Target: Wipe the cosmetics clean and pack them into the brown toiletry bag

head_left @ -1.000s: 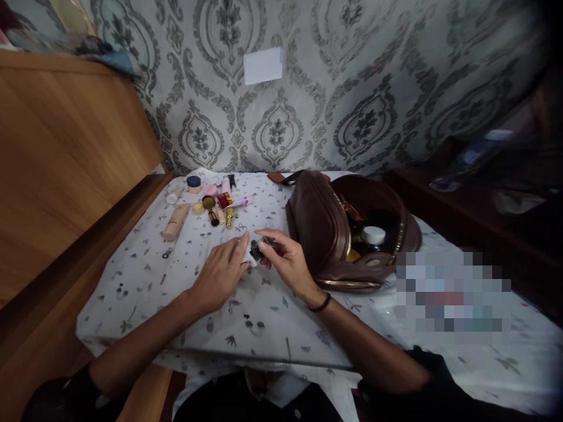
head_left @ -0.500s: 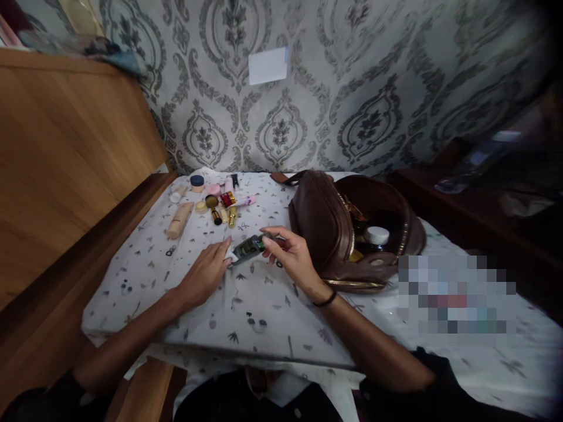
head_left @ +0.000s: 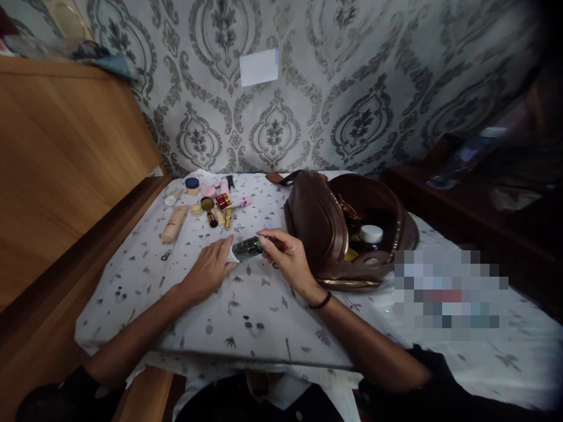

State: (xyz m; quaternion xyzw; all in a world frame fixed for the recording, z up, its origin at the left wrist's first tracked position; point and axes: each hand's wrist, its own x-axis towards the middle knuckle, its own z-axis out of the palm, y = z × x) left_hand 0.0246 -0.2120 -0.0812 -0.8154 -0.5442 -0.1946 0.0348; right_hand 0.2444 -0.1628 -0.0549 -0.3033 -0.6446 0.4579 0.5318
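A small dark green bottle or tube (head_left: 247, 248) with a white end lies nearly level between my hands, just above or on the cloth. My left hand (head_left: 210, 264) is closed around the white end, its fingers pointing away from me. My right hand (head_left: 287, 257) pinches the dark end between thumb and fingertips. Beside my right hand stands a brown leather bag (head_left: 313, 225), unzipped and gaping. Inside it show a white-capped jar (head_left: 370, 234) and something yellow. Whether the white end is a cap is hard to make out under my fingers.
Beyond my left hand several cosmetics are grouped: a beige tube (head_left: 175, 224), a blue-lidded jar (head_left: 192, 186), a gold lipstick (head_left: 227, 218) and a pink tube (head_left: 241, 203). The patterned tablecloth (head_left: 185, 325) covers the table. A wooden cabinet (head_left: 74, 135) borders the left. A blurred patch covers items at right.
The bottle has turned a little closer to level, both hands keeping their hold. The whole view has shifted slightly, and the bag and cosmetics stay in place on the table.
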